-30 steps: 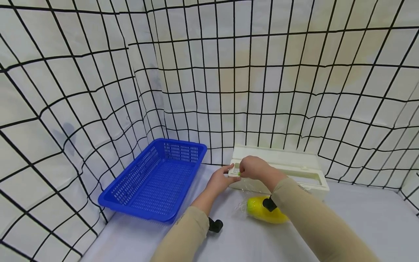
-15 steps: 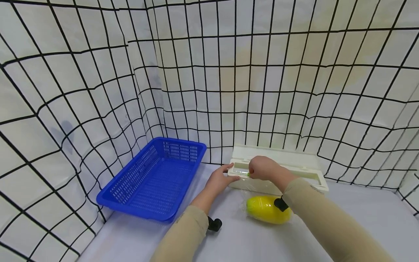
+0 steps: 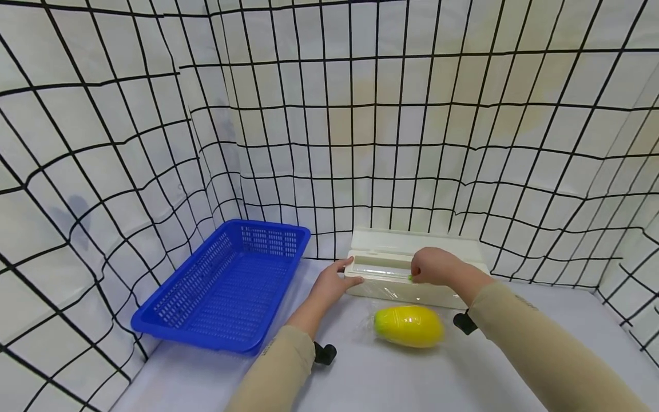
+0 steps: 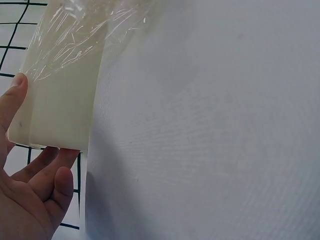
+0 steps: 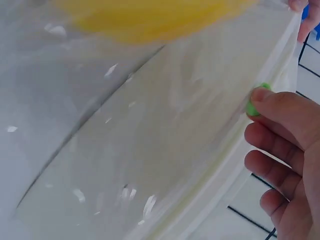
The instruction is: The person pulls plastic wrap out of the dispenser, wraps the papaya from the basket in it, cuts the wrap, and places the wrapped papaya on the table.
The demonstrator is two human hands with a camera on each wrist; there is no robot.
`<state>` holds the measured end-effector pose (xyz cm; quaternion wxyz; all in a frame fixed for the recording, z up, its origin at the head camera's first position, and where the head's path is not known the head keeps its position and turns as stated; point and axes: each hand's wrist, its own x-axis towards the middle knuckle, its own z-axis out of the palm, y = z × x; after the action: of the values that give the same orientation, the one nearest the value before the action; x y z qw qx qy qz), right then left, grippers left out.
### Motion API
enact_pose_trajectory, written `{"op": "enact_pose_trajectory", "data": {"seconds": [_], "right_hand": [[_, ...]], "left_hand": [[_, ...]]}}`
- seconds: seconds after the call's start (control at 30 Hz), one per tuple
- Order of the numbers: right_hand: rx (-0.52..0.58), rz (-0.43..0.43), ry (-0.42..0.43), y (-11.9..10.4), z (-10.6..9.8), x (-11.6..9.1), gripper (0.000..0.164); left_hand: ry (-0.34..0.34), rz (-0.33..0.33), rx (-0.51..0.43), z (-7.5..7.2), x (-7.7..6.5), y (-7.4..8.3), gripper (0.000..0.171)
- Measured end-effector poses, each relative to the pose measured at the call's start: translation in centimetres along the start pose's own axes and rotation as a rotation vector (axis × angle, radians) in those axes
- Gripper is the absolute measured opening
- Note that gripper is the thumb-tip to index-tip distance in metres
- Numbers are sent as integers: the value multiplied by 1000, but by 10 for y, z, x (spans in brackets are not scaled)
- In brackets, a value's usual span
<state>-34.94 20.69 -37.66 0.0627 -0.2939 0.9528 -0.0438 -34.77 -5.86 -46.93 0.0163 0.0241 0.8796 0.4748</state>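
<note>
A white cling film dispenser [image 3: 391, 290] lies lengthwise near the back net, its lid [image 3: 412, 240] tipped up behind. My left hand [image 3: 326, 286] grips the dispenser's left end, thumb on one side and fingers at the end face in the left wrist view. With thumb and forefinger, my right hand [image 3: 437, 266] pinches a small green slide cutter [image 5: 251, 109] on the dispenser's front edge; the other fingers curl loosely. Clear cling film [image 4: 100, 30] drapes down from that edge. In front lies a yellow papaya-like fruit [image 3: 409, 326], greenish at its left end, with film about it.
A blue perforated plastic basket [image 3: 221, 297] stands to the left on the white tabletop [image 3: 355, 377]. Black netting [image 3: 340, 143] over white sheeting walls the back and sides.
My right hand has slid the green slide cutter rightward along the dispenser's edge, baring more of its left part. My left hand keeps its grip at the left end. The head view shifts slightly.
</note>
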Motion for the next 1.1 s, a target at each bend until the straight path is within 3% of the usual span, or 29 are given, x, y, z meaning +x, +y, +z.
{"op": "enact_pose_trajectory", "data": {"seconds": [0.23, 0.37, 0.6, 0.87, 1.1], "right_hand": [[20, -1, 28, 11, 6, -7, 6], [-6, 10, 26, 23, 1, -21, 4], [-13, 49, -2, 48, -1, -53, 4], [14, 71, 11, 61, 6, -66, 4], [-50, 13, 34, 70, 5, -79, 4]], "left_hand": [[-12, -1, -11, -5, -1, 1, 75], [-28, 4, -13, -3, 0, 5, 76], [2, -18, -13, -4, -2, 4, 74], [-13, -13, -9, -3, -4, 0, 74], [-27, -21, -19, 1, -3, 0, 75]]}}
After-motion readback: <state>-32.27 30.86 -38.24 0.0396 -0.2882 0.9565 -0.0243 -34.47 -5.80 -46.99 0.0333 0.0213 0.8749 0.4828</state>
